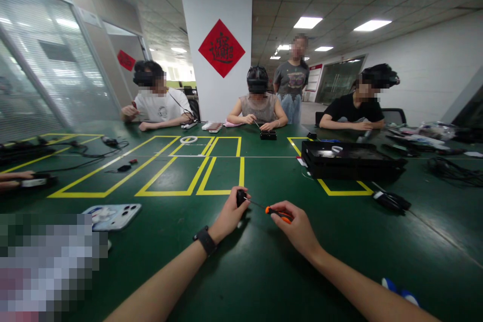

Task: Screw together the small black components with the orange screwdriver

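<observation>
Gripping a small black part (240, 196) above the green surface (241, 271), left hand (227, 215) faces right hand (296, 224), closed on an orange-and-black screwdriver (278, 214), thin metal shaft (257, 204) reaching toward the part, contact unclear.

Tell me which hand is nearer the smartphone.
Left: the left hand is to the right of the smartphone; the right hand, holding the screwdriver, is farther right.
</observation>
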A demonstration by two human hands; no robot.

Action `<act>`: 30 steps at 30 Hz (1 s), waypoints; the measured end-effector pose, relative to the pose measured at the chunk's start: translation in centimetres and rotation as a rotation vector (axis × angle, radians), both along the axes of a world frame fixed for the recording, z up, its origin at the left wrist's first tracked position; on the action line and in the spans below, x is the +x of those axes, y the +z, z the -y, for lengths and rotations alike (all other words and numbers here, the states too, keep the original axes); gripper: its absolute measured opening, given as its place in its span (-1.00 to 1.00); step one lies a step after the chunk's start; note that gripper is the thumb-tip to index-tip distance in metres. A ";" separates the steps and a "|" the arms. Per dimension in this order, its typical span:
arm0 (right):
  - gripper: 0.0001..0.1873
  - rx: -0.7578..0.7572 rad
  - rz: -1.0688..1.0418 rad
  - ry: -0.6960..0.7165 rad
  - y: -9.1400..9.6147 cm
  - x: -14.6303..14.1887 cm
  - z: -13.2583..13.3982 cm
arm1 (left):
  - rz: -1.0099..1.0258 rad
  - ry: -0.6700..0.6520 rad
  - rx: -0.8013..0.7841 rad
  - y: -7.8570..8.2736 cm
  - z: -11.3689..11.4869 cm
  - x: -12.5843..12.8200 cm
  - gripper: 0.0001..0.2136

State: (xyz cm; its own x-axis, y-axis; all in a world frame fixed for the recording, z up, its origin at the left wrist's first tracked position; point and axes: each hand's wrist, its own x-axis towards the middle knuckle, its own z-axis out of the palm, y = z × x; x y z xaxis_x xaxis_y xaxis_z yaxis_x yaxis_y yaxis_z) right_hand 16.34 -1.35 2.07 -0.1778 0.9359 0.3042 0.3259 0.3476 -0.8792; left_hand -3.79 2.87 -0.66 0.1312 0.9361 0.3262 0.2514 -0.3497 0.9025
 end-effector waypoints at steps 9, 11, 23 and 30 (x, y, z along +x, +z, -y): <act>-0.85 0.024 0.022 0.003 -0.1 0.1 0.0 | -0.001 0.020 -0.022 0.0 0.0 0.0 -0.75; -0.85 0.035 0.030 -0.009 -0.1 0.1 0.0 | 0.003 0.015 -0.025 0.0 0.0 0.0 -0.76; -0.72 -0.018 0.186 0.048 0.0 0.5 -0.7 | -0.091 0.007 0.031 0.1 -0.2 -0.2 -0.78; -0.79 0.087 0.225 0.052 -0.6 1.2 -1.4 | -0.018 -0.039 -0.012 0.2 0.0 -0.2 -0.80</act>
